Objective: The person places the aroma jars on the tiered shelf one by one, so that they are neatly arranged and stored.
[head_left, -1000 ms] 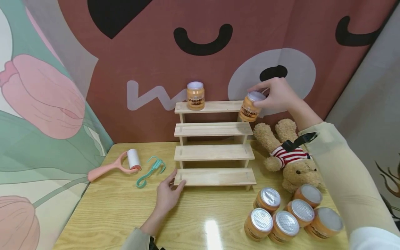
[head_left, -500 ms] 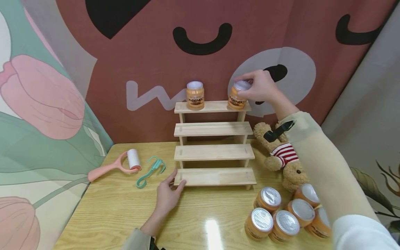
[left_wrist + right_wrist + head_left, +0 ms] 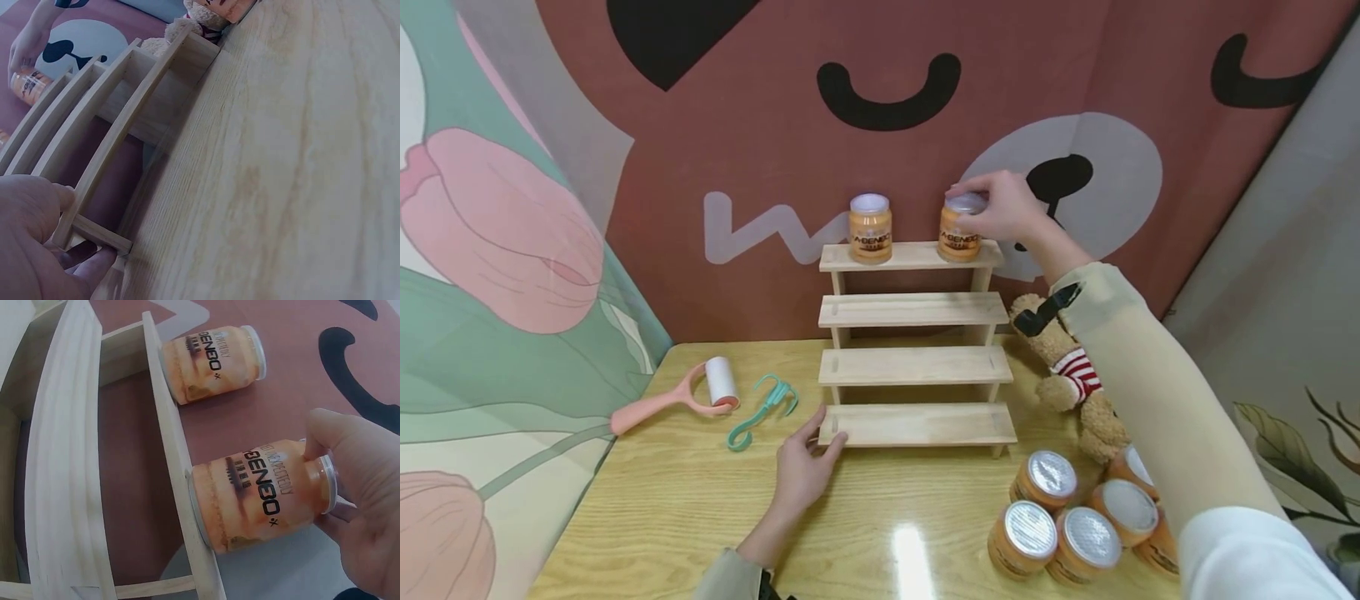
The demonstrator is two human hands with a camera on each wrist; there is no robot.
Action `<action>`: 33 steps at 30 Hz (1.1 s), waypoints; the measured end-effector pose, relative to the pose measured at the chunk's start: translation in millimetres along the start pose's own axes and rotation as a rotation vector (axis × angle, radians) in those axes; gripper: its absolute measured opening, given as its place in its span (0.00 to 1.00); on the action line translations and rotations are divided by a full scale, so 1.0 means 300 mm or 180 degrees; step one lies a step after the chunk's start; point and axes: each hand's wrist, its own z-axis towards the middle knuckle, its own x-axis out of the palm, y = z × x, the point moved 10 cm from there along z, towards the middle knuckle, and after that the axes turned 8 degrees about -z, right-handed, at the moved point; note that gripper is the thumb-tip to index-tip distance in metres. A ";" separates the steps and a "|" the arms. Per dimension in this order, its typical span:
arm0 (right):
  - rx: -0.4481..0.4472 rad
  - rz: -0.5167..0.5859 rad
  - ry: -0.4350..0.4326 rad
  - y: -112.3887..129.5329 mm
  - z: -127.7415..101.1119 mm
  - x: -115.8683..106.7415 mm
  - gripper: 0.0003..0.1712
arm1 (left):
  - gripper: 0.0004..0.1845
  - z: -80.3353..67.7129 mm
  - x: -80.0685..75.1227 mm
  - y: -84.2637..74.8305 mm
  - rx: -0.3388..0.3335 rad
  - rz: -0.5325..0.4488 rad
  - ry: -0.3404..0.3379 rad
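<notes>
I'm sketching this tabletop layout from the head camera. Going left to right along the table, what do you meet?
Pink lint roller → teal hook → left hand at the rack's corner → wooden stepped rack → teddy bear; the lying jars overlap it.

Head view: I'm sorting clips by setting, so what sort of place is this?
Probably a staged tabletop set, not a real shop: printed cartoon backdrops, a small wooden tiered shelf, a teddy bear.

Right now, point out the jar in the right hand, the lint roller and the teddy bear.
orange jar (image 3: 256,497), right wrist view, label on its side
lint roller (image 3: 721,381), head view, white roll
teddy bear (image 3: 1078,372), head view, striped shirt
</notes>
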 end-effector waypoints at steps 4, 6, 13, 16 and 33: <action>-0.0034 -0.0047 -0.0088 0.010 0.000 0.000 0.25 | 0.34 0.000 0.001 -0.003 -0.0002 -0.0038 0.0031; -0.0030 -0.0095 -0.0251 0.012 -0.005 -0.010 0.26 | 0.34 0.001 0.000 -0.006 0.0023 -0.0046 0.0032; 0.0282 -0.0163 -0.0546 -0.014 -0.043 -0.031 0.30 | 0.34 0.005 0.014 -0.008 0.0060 -0.0040 0.0061; 0.0349 -0.0176 -0.0518 -0.021 -0.050 -0.033 0.29 | 0.34 0.007 0.019 -0.011 0.0037 -0.0056 0.0078; 0.0380 -0.0191 -0.0549 -0.015 -0.106 -0.044 0.36 | 0.34 0.017 0.017 -0.013 0.0007 -0.0084 0.0084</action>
